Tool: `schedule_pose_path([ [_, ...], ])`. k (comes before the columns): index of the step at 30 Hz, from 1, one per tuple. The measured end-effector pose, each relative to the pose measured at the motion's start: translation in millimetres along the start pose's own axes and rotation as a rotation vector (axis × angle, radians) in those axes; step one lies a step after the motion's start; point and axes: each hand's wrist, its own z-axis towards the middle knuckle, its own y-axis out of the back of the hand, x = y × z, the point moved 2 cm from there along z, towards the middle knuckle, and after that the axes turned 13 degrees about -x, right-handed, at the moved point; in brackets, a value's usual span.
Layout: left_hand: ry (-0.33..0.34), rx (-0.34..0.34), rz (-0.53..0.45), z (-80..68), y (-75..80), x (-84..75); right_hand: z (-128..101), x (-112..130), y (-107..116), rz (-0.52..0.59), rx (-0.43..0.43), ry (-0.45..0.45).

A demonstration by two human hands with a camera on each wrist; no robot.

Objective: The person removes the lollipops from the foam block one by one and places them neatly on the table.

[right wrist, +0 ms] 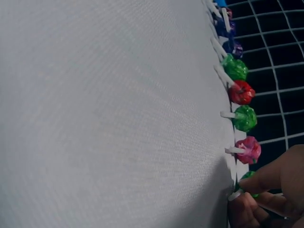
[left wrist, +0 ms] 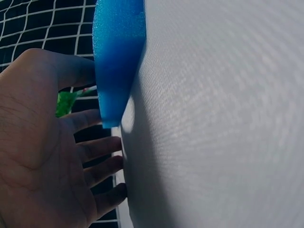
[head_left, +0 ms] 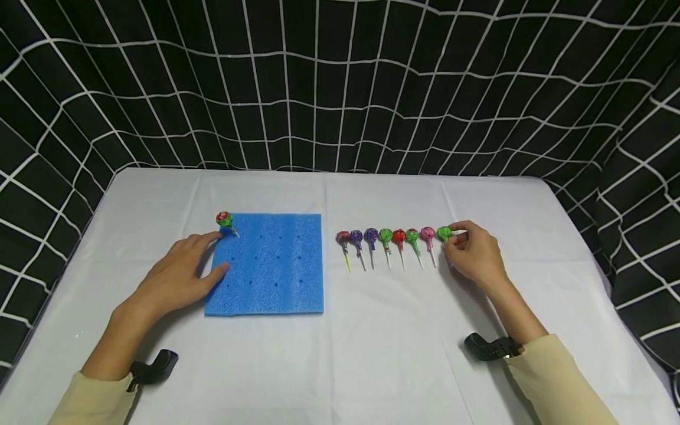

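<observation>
A blue foam board (head_left: 289,295) with several small holes lies left of the middle of the table. One red and green lollipop (head_left: 224,219) stands tilted in its far left corner. My left hand (head_left: 172,277) rests at the board's left side, thumb and fingers spread; in the left wrist view the thumb touches the foam (left wrist: 118,57). To the right, my right hand (head_left: 476,252) pinches a green lollipop (head_left: 443,233) at the right end of a row. Beside it lies a pink lollipop (head_left: 427,234); in the right wrist view the fingers partly hide the green one.
Left of the pink one, the row runs on with green (head_left: 412,236), red (head_left: 399,236), purple (head_left: 370,235) and other wrapped lollipops, sticks toward me. All lie on a white tablecloth (head_left: 382,342). A black curtain with a white grid (head_left: 340,82) hangs behind the table.
</observation>
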Motion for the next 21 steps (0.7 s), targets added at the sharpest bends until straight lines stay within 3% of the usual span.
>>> schedule_pose_path([
  [21,-0.008,0.01,0.005,0.1,-0.3,-0.1,-7.9,6.0,3.3,-0.001,0.053,-0.042],
])
